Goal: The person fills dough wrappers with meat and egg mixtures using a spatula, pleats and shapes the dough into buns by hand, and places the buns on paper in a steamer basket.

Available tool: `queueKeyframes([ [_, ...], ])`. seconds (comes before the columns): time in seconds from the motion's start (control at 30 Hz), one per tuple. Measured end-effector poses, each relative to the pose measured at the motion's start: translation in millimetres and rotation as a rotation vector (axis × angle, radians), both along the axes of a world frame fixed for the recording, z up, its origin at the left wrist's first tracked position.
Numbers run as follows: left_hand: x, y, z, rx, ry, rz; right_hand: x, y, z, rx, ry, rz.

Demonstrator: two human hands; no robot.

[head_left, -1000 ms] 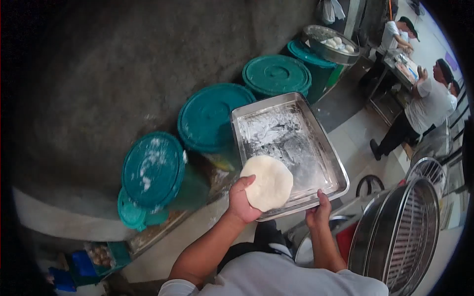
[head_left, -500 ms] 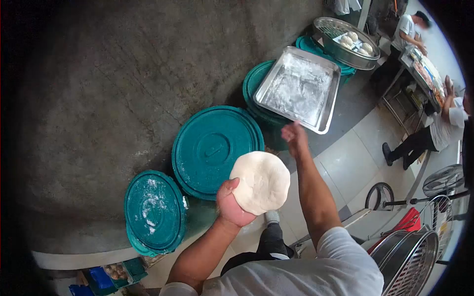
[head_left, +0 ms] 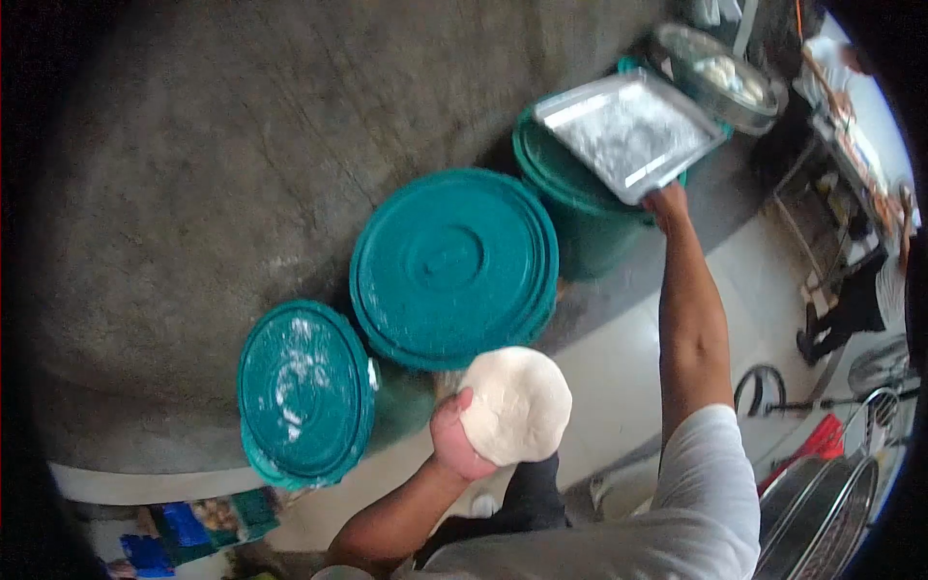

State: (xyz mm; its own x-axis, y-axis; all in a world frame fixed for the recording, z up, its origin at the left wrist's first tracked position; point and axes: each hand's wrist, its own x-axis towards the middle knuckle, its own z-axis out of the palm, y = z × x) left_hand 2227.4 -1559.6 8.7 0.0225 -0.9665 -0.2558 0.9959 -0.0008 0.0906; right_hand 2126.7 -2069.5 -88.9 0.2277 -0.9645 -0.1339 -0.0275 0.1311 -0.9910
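Observation:
My left hand [head_left: 458, 440] supports a round, flattened piece of dough [head_left: 519, 406] from below, its thumb over the edge. The dough is pale and slightly dimpled. With my right arm stretched forward, my right hand [head_left: 665, 203] grips the near corner of a shallow metal tray [head_left: 592, 145]; most of the fingers are hidden at the rim. White flour covers the tray's bottom. Under the tray is a green lidded bin [head_left: 546, 159].
A large green lidded bin [head_left: 454, 324] and a smaller flour-dusted one [head_left: 329, 387] stand closer. Beyond the tray sits a round steamer [head_left: 677, 58] with pale buns. People work at a table [head_left: 851, 174] on the right. Stacked steamers [head_left: 812, 512] and a fan [head_left: 880, 362] are lower right.
My right hand has reached forward and closed on the tray's corner. The tray has turned and shifted away over the bins. My left hand still holds the dough; the view has shifted.

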Motion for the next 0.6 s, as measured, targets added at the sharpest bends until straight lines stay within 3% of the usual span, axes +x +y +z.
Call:
queueKeyframes([
  [0.07, -6.0, 7.5, -1.9, 0.075, -0.027, -0.018, 8.9, 43.5, 15.9, -0.094, 0.176, -0.12],
  [0.13, -8.1, 0.0, 3.1, 0.113, -0.092, -0.02, 19.2, 17.3, -19.6, -0.1, 0.102, -0.177],
  [0.2, -12.3, -14.5, 7.7, 0.084, -0.155, 0.043, 27.2, -10.5, -34.1, 0.06, -0.127, -0.102],
  [0.27, -11.2, -29.6, 8.7, 0.084, -0.121, 0.055, 32.6, -26.9, -39.2, 0.001, -0.027, -0.145],
  [0.33, -12.1, -46.0, 11.9, 0.068, -0.071, 0.045, 20.0, -38.9, -48.5, -0.164, 0.358, -0.094],
  [0.37, -12.2, -52.8, 13.9, 0.065, -0.113, 0.1, 11.9, 21.8, -3.0, -0.29, 0.273, -0.081],
  [0.4, -13.1, -57.1, 16.4, 0.058, -0.156, 0.154, 1.2, 64.0, 8.5, -0.282, 0.061, 0.047],
  [0.47, -13.0, -64.6, 20.9, 0.022, -0.113, 0.155, -19.7, 172.8, 20.4, -0.127, -0.308, 0.243],
  [0.53, -15.1, -66.3, 17.0, -0.118, -0.064, 0.068, -47.2, 279.7, 30.7, 0.499, -0.71, 0.441],
  [0.57, -15.8, -61.7, 3.6, -0.124, -0.056, 0.041, -61.2, 328.0, 71.3, 0.641, -0.84, 0.51],
  [0.6, -17.7, -55.8, -16.3, 0.002, -0.185, -0.107, -72.7, 361.3, 72.5, 0.702, -0.981, 0.49],
])
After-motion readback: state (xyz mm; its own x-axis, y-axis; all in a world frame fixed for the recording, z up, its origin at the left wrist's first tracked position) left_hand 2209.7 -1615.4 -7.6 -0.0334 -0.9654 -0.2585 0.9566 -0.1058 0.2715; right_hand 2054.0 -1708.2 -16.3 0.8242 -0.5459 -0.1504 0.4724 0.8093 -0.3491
